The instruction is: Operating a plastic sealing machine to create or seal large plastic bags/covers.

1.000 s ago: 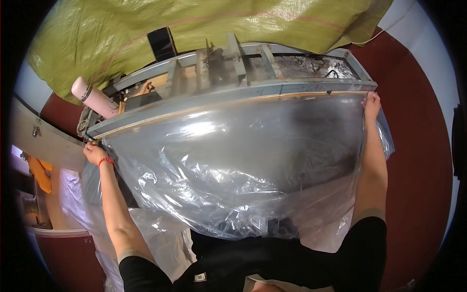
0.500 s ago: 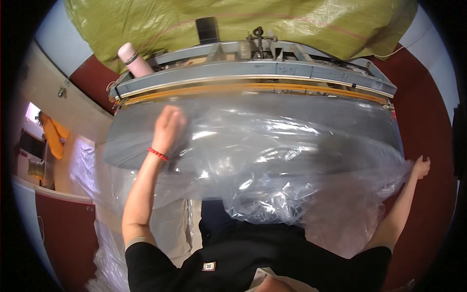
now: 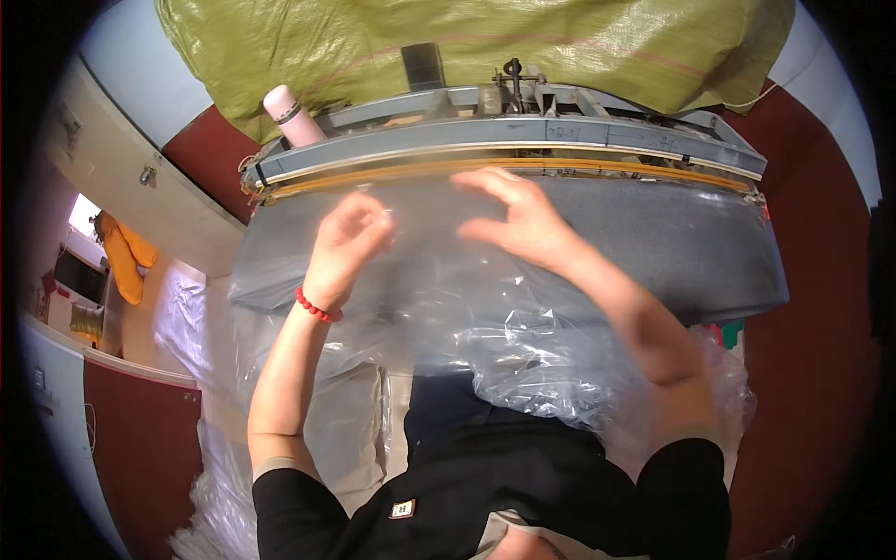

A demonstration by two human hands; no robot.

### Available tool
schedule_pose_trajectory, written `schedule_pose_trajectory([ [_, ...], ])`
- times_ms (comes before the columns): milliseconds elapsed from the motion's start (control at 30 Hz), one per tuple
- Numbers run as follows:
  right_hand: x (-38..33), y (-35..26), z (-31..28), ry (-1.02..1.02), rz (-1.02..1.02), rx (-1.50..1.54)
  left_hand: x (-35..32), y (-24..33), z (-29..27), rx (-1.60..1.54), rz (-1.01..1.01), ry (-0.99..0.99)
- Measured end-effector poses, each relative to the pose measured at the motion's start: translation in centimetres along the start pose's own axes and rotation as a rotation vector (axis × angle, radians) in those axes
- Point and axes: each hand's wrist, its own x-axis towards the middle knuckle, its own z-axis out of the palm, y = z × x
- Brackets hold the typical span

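A crumpled sheet of clear plastic film (image 3: pixel 537 345) lies over the front of a long grey padded board (image 3: pixel 672 229) and drapes down onto my lap. Above the board's left part my left hand (image 3: pixel 345 238), with a red bead bracelet (image 3: pixel 317 306) at the wrist, is closed in a pinch; a bit of thin clear film shows at its fingertips. My right hand (image 3: pixel 523 222) is raised over the middle of the board, slightly blurred, with thumb and fingers apart and nothing visible between them.
Behind the board runs a grey metal frame (image 3: pixel 439 131) with orange strips (image 3: pixel 560 166) and a black clamp (image 3: pixel 512 84). A pink bottle (image 3: pixel 294 117) and a dark phone-like slab (image 3: pixel 423 65) stand or lie there. Yellow-green woven sheeting (image 3: pixel 597 37) covers the back. More film (image 3: pixel 219 485) hangs at left.
My right hand has swung in from the far right, let go of the film and opened over the board. The film's right part has dropped toward my lap. My left hand has shifted slightly right.
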Motion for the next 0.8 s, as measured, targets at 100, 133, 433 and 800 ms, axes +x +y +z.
schedule_pose_trajectory([
  [100,0.5,1.1,1.9,-0.077,0.128,0.2,-0.2,0.4,-0.1,0.091,0.079,0.033],
  [133,0.4,1.2,2.5,-0.083,0.183,0.296,-0.2,0.3,-0.2,0.091,0.079,0.044],
  [433,-0.6,0.3,4.8,-0.048,0.539,0.827,0.7,-1.4,3.6,0.989,0.706,0.339],
  [800,-10.0,9.8,-11.3,0.679,0.629,-0.215,-4.4,-5.8,-5.6,0.806,0.133,-0.484],
])
